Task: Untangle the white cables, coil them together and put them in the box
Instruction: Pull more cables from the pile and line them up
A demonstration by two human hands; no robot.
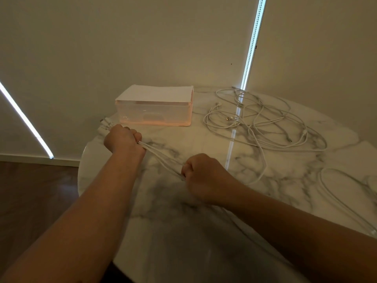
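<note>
My left hand (pixel 123 139) is a fist gripping a bundle of white cables (pixel 161 158) near their plug ends, which stick out past it toward the table's left edge. My right hand (pixel 201 174) grips the same bundle lower down, so a short taut stretch runs between the two fists. From my right hand the cables trail off to the right into a loose tangle (pixel 265 123) spread over the far right of the table. A translucent plastic box (pixel 155 113) with a white lid stands at the back, just beyond my left hand.
The round marble table (pixel 183 211) has its left edge close to my left hand, with dark wood floor (pixel 36 190) below. More cable loops (pixel 346 197) lie near the right edge. A wall stands right behind the box.
</note>
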